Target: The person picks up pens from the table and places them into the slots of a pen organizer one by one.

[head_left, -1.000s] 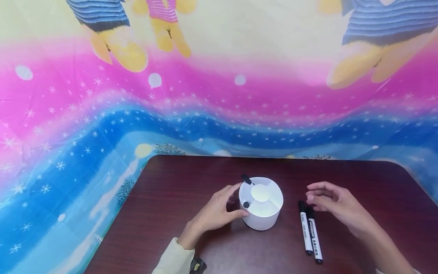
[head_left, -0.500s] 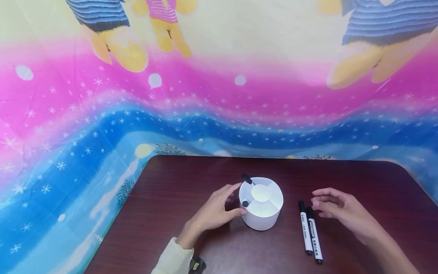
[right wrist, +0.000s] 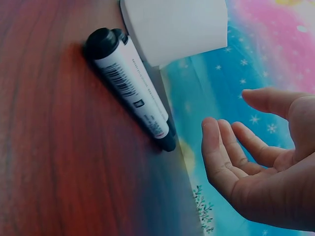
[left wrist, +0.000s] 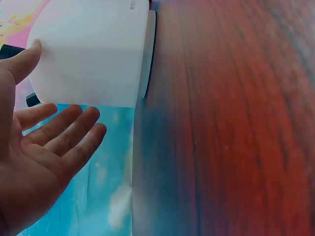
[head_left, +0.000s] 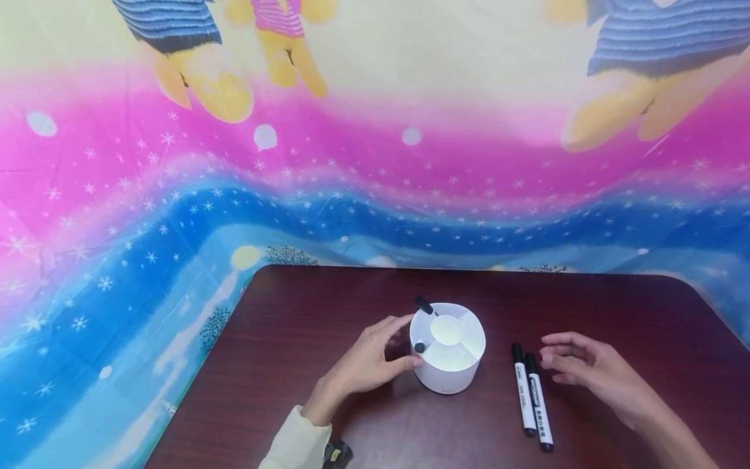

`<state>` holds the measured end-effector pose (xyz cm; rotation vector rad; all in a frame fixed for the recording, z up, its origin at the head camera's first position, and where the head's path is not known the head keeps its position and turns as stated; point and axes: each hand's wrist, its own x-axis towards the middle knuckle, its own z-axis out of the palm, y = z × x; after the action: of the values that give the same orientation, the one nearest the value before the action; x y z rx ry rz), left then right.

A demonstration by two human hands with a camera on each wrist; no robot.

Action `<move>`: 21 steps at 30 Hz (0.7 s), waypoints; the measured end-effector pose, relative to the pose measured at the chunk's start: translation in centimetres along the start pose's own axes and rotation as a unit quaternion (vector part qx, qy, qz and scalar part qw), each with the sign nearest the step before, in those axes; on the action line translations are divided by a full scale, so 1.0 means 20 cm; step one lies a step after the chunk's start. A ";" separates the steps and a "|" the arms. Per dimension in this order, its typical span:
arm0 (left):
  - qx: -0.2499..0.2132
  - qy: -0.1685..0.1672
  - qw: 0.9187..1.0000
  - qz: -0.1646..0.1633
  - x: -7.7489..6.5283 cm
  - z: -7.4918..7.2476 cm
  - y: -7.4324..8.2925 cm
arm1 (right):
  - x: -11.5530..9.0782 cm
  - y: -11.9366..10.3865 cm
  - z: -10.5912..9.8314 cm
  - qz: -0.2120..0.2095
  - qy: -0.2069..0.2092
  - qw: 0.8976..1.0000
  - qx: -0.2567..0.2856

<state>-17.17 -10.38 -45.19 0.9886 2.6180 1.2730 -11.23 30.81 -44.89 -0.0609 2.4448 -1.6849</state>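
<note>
A round white pen organizer (head_left: 448, 378) with several compartments stands upright on the table. Two black marker ends rise from its left side, the rear one (head_left: 424, 305) leaning outward and the front one (head_left: 420, 348) inside the rim. My left hand (head_left: 369, 358) touches the organizer's left side with thumb and index finger. In the left wrist view its other fingers are extended, apart from the white wall. Two white markers (head_left: 523, 400) with black caps lie side by side to the organizer's right. My right hand (head_left: 597, 371) hovers right of their caps, holding nothing, its fingers loosely bent.
The dark red wooden table (head_left: 316, 299) has rounded back corners. Behind it hangs a colourful printed cloth (head_left: 375, 176), close to the back edge. Near the left sleeve (head_left: 299, 443) sits a small black object (head_left: 338, 453), partly cut off by the frame.
My right hand has drawn back to the right and slightly toward me, away from the two lying markers. The left hand and the organizer have hardly moved.
</note>
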 end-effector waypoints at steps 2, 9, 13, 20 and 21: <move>-0.002 -0.002 1.000 0.000 0.00 0.00 0.00 | 0.00 0.02 0.00 -0.002 -0.002 1.000 0.003; -0.004 -0.006 1.000 -0.007 0.00 -0.01 0.01 | -0.02 0.07 0.00 0.026 -0.013 1.000 -0.007; -0.004 -0.007 1.000 -0.008 0.00 -0.01 0.00 | -0.03 0.08 0.00 0.047 -0.019 0.999 -0.005; -0.006 -0.009 1.000 -0.014 0.00 -0.01 0.00 | -0.04 0.11 -0.02 0.069 -0.036 0.997 0.005; -0.005 -0.009 1.000 -0.015 0.00 -0.01 0.00 | -0.04 0.11 -0.02 0.073 -0.040 0.997 0.005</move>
<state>-17.19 -10.47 -45.10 0.9516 2.5992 1.2634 -10.42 32.08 -46.70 0.0494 2.3223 -1.5999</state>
